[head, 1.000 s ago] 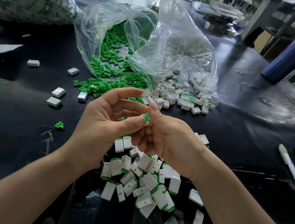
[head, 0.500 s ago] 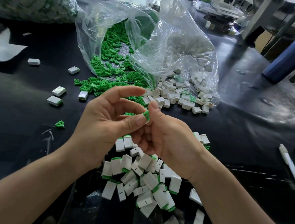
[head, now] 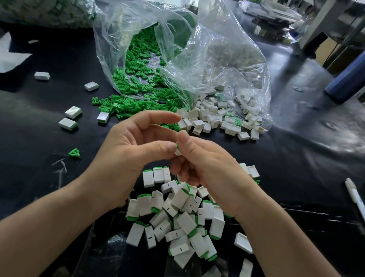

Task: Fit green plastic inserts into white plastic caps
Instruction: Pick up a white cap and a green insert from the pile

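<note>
Head view: left hand (head: 132,156) and right hand (head: 207,168) meet above the black table (head: 307,148). Both pinch 1 white cap (head: 178,152), with a green insert (head: 177,145) showing at its top. Finished caps (head: 177,216) are piled beneath the hands. Loose inserts (head: 137,86) and empty caps (head: 211,118) spill from clear bags (head: 205,52) beyond.

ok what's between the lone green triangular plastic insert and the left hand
Only bare black table between the green insert and left hand, in the head view.
</note>
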### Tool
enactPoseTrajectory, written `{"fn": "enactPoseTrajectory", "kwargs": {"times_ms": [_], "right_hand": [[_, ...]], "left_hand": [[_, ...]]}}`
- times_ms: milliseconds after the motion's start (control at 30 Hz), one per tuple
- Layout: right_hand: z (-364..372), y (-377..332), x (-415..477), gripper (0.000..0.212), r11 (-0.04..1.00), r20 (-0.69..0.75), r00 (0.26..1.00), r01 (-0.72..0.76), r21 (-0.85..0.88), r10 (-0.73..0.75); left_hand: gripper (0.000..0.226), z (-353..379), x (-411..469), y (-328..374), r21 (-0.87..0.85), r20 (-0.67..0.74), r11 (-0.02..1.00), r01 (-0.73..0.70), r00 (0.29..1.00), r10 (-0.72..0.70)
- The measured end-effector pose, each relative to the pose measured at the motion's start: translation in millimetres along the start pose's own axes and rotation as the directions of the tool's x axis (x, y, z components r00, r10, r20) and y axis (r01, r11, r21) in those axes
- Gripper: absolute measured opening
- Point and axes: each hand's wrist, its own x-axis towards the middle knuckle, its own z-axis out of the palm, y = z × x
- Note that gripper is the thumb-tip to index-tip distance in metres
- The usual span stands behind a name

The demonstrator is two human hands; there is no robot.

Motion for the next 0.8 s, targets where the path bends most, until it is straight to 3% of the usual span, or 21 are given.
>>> {"fn": "enactPoseTrajectory", "kwargs": {"times_ms": [333,500,800], "right_hand": [[2.9,6.7,-0.4,0.046,0.981,-0.112,0.992,0.042,-0.188,-0.064],[7.7,6.9,1.2,0.029,0.958,-0.162,0.978,0.083,-0.275,-0.131],[11.4,6.9,0.9,0.037,0.921,-0.175,0.973,0.072,-0.382,-0.149]], "left_hand": [[0.034,-1.1,-0.2,-3.5,0.009,-0.002,1.000,0.012,1.000,-0.012],[0.033,-0.1,-0.1,-4.5,0.005,-0.022,1.000,0.001,1.000,-0.001],[0.032,1.0,0.0,-5.9,0.017,-0.053,1.000,-0.017,0.998,0.018]]}}
